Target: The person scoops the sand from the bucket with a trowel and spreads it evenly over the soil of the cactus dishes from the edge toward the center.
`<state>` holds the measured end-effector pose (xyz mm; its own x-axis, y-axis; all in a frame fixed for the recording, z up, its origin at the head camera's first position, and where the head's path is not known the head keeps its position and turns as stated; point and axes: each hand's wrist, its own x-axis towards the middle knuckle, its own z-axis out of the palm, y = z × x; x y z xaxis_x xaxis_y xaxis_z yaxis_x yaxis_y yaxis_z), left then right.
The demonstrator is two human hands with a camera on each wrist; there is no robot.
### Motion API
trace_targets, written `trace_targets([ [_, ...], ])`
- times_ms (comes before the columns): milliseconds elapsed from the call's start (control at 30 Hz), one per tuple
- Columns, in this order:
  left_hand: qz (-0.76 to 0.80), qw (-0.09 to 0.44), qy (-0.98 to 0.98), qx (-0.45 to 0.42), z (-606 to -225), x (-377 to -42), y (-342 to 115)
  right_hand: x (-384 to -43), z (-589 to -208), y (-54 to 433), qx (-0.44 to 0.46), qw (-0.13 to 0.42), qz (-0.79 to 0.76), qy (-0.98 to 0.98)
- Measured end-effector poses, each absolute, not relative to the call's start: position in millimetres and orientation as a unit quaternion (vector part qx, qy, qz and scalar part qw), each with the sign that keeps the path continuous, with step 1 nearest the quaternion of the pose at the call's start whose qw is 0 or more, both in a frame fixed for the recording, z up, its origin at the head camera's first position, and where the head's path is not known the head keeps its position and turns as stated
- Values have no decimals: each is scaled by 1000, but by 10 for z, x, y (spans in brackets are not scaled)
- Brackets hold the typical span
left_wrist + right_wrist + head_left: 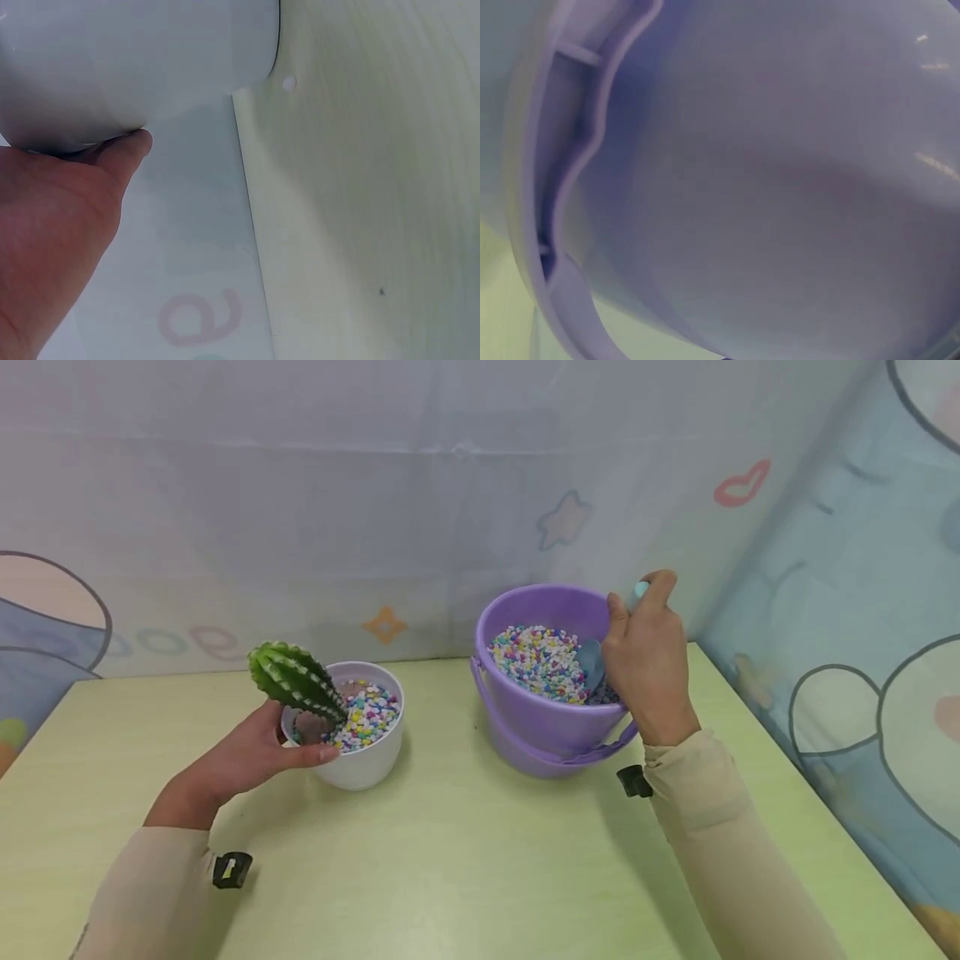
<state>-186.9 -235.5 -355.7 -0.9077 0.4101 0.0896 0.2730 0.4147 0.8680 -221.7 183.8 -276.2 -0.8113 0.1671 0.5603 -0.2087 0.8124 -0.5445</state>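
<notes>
At the left, a white pot (371, 766) holds colourful pebbles (369, 717) and a green cactus (292, 677) that leans left over the rim. My left hand (251, 749) grips the pot's left side, its thumb along the front rim; most of its fingers are hidden behind. In the left wrist view the thumb side of that hand lies against the pot (142, 60). Inside the purple bucket (540, 731), the blue blade of a small shovel (591, 662) touches more pebbles (536, 660). My right hand (648, 660) holds the shovel's light blue handle above the bucket's right rim.
The bucket's handle (517, 745) hangs down its front, close below my right wrist. Both containers stand on a pale yellow-green table (435, 860), near its back edge. A printed cloth (300, 527) rises behind, another at the right. One loose white pebble (289, 83) lies beside the pot.
</notes>
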Motion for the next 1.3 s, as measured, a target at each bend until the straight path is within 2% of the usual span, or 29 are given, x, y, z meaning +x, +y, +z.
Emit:
trace_targets([
  [900,518,93,827,199,-3559,-1904,-2401,-2221,-2769,1840,-1,298,318,-900],
  [1300,484,51,849,203,-3539,-1865,-2344,-2221,-2776,1841,5,303,321,-897],
])
